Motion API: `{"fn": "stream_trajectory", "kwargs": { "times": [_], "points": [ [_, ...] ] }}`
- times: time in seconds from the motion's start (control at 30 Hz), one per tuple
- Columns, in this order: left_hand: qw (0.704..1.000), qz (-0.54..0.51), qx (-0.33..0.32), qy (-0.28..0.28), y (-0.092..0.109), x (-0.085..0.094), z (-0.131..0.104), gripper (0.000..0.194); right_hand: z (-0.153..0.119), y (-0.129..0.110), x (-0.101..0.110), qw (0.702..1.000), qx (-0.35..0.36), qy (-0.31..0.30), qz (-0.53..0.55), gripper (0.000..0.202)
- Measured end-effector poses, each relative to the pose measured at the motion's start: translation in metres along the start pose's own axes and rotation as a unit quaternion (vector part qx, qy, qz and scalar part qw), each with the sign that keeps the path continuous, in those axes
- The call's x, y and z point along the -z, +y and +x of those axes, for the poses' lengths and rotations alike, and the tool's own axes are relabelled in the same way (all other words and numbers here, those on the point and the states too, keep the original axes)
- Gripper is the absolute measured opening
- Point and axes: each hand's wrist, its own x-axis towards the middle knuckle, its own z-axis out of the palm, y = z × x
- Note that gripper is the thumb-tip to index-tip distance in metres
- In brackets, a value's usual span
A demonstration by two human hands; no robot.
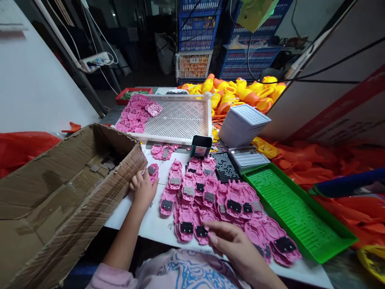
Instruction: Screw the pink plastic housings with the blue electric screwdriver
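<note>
My left hand [143,188] is by the cardboard box's side, its fingers and thumb closed on a pink plastic part [153,171] that has a grey piece on it. My right hand [230,239] is at the near edge of the table, thumb and forefinger apart. Its fingertips are beside a pink part with a black cover [201,231]; whether they touch it I cannot tell. Several more pink housings [207,186] with black or grey covers lie overlapping in rows between and beyond my hands.
A cardboard box [99,192] stands at left, a green tray [288,204] at right. Behind are a small dark container [201,145], a black grid tray [225,166], stacked white trays [244,125] and a white crate [180,139] with pink parts. Yellow-orange toys [234,94] are piled farther back.
</note>
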Motion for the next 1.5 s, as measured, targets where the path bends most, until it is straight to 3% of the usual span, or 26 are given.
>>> {"fn": "stream_trajectory", "kwargs": {
  "times": [0.17, 0.33, 0.47, 0.57, 0.67, 0.77, 0.9, 1.03, 1.17, 1.27, 1.37, 1.5],
  "points": [
    [0.999, 0.032, 0.034, -0.016, 0.004, -0.011, -0.005, 0.042, 0.002, -0.005, -0.006, 0.999, 0.004, -0.008, -0.05, 0.046],
    [0.998, -0.024, 0.051, 0.01, 0.0, -0.008, -0.005, 0.043, 0.004, -0.006, -0.01, 0.997, 0.04, -0.014, -0.068, 0.043],
    [0.992, -0.121, -0.009, 0.046, 0.006, 0.009, -0.017, 0.053, 0.007, -0.01, -0.013, 0.996, 0.081, -0.004, -0.043, 0.042],
    [0.971, -0.222, -0.086, 0.034, 0.023, 0.031, -0.037, 0.062, 0.005, -0.025, -0.016, 0.987, 0.145, 0.018, -0.061, 0.037],
    [0.877, -0.445, -0.169, -0.068, 0.045, 0.054, -0.057, 0.073, 0.0, -0.041, -0.019, 0.937, 0.321, 0.05, -0.126, 0.018],
    [0.77, -0.594, -0.156, -0.172, 0.063, 0.067, -0.069, 0.076, -0.005, -0.05, -0.027, 0.865, 0.452, 0.041, -0.215, 0.003],
    [0.647, -0.726, -0.067, -0.224, 0.076, 0.066, -0.075, 0.07, -0.008, -0.046, -0.039, 0.84, 0.429, -0.02, -0.332, 0.002],
    [0.588, -0.755, 0.023, -0.29, 0.088, 0.06, -0.081, 0.062, -0.011, -0.046, -0.042, 0.815, 0.437, -0.079, -0.373, 0.005],
    [0.568, -0.74, 0.083, -0.35, 0.097, 0.059, -0.088, 0.059, -0.014, -0.062, -0.038, 0.782, 0.523, 0.014, -0.339, 0.007],
    [0.577, -0.712, 0.101, -0.388, 0.101, 0.06, -0.095, 0.059, -0.014, -0.072, -0.036, 0.739, 0.567, 0.07, -0.357, 0.004],
    [0.602, -0.676, 0.087, -0.417, 0.103, 0.062, -0.104, 0.063, -0.016, -0.072, -0.033, 0.721, 0.578, 0.071, -0.376, 0.003],
    [0.633, -0.639, 0.066, -0.431, 0.104, 0.065, -0.118, 0.064, -0.022, -0.063, -0.03, 0.731, 0.569, 0.049, -0.375, 0.004]
  ]
}}
